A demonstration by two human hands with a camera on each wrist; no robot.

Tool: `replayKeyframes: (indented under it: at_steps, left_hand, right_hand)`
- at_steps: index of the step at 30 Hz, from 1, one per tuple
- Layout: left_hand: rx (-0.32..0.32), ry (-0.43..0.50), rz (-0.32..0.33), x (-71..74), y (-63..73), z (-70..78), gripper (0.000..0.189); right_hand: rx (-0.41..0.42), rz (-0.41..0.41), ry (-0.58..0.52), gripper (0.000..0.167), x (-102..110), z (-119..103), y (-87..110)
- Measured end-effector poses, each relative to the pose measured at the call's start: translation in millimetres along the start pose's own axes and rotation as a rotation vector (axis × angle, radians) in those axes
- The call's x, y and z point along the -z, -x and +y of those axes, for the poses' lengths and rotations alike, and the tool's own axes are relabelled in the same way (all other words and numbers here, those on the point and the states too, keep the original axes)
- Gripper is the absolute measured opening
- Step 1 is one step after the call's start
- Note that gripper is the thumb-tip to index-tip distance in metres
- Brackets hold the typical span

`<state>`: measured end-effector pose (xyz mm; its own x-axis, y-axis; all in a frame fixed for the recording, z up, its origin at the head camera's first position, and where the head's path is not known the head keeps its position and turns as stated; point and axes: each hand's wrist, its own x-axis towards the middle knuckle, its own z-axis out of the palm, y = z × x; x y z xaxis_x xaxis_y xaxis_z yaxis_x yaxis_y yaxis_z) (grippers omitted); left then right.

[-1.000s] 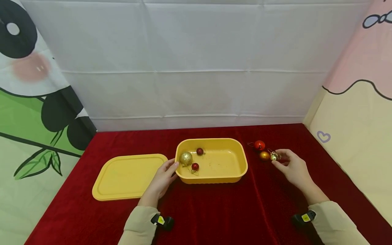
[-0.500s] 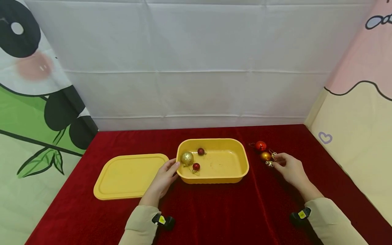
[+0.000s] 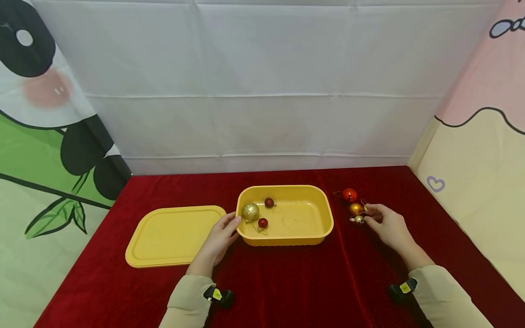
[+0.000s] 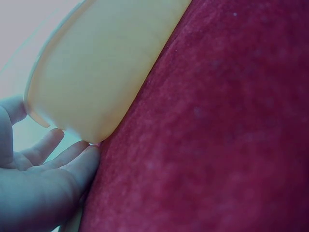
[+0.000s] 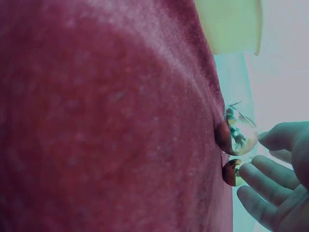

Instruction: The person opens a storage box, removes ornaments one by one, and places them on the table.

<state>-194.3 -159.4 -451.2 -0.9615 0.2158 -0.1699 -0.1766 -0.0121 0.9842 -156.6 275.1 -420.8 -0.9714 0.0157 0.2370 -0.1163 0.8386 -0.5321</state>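
Note:
My left hand (image 3: 217, 239) is at the left end of a yellow plastic box (image 3: 287, 239). In the left wrist view its fingertips touch the rim and end wall (image 4: 96, 72) without curling round them. Inside the box lie a glittery gold bauble (image 3: 250, 212) and two small red baubles, one dark (image 3: 269, 202) and one brighter (image 3: 263, 223). Right of the box, my right hand (image 3: 389, 228) is beside a small pale gold bauble (image 3: 358, 219). The right wrist view shows the thumb tip at this shiny bauble (image 5: 239, 135) and the fingers spread, not gripping it.
An orange-gold bauble (image 3: 355, 209) and a red bauble (image 3: 349, 195) lie just beyond the pale gold one. The yellow lid (image 3: 172, 237) lies flat to the left of the box. Dark red cloth (image 3: 287, 287) covers the table, with a white cloth backdrop (image 3: 262, 114) behind.
The right hand has lowered the pale gold bauble from its fingertips to the cloth and let it go; it now lies slightly left of the fingers. The left hand stays at the box.

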Motion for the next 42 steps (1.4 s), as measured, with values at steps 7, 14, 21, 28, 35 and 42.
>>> replayKeyframes:
  at_steps: [7,14,21,28,35,42]
  left_hand:
    - [-0.009,-0.004,-0.004,0.0,-0.2,-0.6,0.053]
    - [-0.008,-0.007,-0.010,0.2,0.2,-0.8,0.052]
    - [-0.007,-0.012,-0.018,-0.5,1.5,1.0,0.052]
    - [-0.002,-0.010,-0.010,-0.7,0.8,1.3,0.052]
    - [0.001,-0.005,-0.011,0.7,-2.0,-1.5,0.051]
    - [-0.003,0.001,-0.021,1.0,-4.0,-4.2,0.053]
  right_hand:
    - [0.026,0.062,-0.003,0.032,2,-9,0.5]
    - [0.049,0.088,-0.028,0.030,-1,-28,-1.5]
    - [0.078,0.080,-0.036,0.028,-7,-43,-3.0]
    - [0.084,0.059,-0.088,0.028,-12,-60,-4.3]
    - [0.107,0.054,-0.127,0.025,-18,-73,-8.9]
    - [0.156,0.044,-0.154,0.025,-26,-85,-13.3]
